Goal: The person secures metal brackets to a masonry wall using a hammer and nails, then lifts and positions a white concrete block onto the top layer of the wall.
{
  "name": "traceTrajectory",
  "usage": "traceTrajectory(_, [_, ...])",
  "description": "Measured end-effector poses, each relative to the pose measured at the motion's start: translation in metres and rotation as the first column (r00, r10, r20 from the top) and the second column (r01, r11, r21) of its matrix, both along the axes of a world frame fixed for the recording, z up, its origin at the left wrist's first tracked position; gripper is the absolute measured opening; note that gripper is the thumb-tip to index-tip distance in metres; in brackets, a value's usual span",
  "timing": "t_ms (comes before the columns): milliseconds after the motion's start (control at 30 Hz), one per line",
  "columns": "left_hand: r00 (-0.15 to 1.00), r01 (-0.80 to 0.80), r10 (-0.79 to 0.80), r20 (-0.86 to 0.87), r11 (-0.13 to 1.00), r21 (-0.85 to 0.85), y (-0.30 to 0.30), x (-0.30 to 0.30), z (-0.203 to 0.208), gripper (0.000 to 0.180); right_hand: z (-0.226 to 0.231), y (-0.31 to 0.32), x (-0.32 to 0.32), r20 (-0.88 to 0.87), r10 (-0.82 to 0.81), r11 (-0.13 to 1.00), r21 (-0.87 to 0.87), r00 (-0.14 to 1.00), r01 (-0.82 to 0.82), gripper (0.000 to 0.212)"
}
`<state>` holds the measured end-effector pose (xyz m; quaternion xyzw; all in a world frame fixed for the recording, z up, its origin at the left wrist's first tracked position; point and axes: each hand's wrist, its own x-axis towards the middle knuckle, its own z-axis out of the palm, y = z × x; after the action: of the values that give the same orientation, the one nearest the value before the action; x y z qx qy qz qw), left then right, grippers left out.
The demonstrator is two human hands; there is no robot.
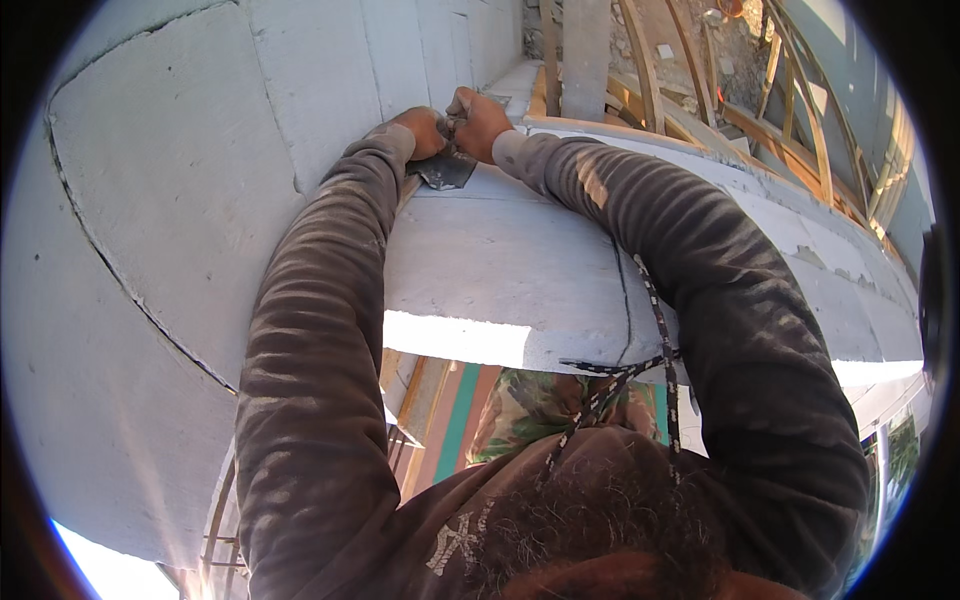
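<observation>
- Largest in my view is the wall [180, 120] of pale grey blocks, curving up the left side, with dark joints between the blocks.
- Next I have the ledge [500, 265], made of the same pale material, running from the wall across to the right, its near edge lit bright.
- Both sleeves [320, 320], dark and dusty, reach up my picture from the lower edge, one on either side of the ledge's middle.
- Beyond the ledge, at upper right, I see timber [650, 60] over rubble.
- Below the ledge are camouflage trousers [525, 405], with a striped brown and green surface beside them.
- A black-and-white cord [657, 310] hangs near the right sleeve, over the ledge's near edge.
- The left hand [425, 132] and right hand [478, 125] are close together by the wall, fingers curled in narrow; I cannot tell what either one grips.
- Smallest is the dark plate [450, 172], just below the hands in my view, where ledge and wall meet; its upper part is hidden from me.
</observation>
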<state>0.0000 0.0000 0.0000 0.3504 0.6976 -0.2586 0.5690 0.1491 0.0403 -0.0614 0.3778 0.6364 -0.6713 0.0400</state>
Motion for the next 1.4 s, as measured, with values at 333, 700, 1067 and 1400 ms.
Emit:
traceTrajectory(333, [0.995, 0.022, -0.013, -0.098, 0.995, 0.094, -0.007, 0.006, -0.007, 0.025, 0.006, -0.001, -0.008, 0.061, -0.055, 0.992, -0.113, 0.997, 0.062, 0.019])
traceTrajectory(700, [1.000, -0.017, 0.016, 0.011, 0.995, 0.095, 0.001, 0.012, 0.011, 0.031, -0.004, -0.001, 0.002, 0.139, -0.077, 0.994, -0.072, 0.987, 0.088, 0.020])
traceTrajectory(1067, [1.000, 0.005, -0.004, -0.011, 0.997, 0.072, 0.000, 0.011, -0.004, 0.028, 0.101, 0.151, 0.037, 0.105, 0.412, 0.859, 0.286, 0.905, -0.424, 0.045])
traceTrajectory(1400, [0.998, 0.061, -0.063, 0.014, 0.990, 0.130, -0.006, 0.014, -0.010, 0.027, 0.415, 0.253, 0.307, 0.338, 0.544, 0.823, -0.040, 0.768, -0.566, 0.017])
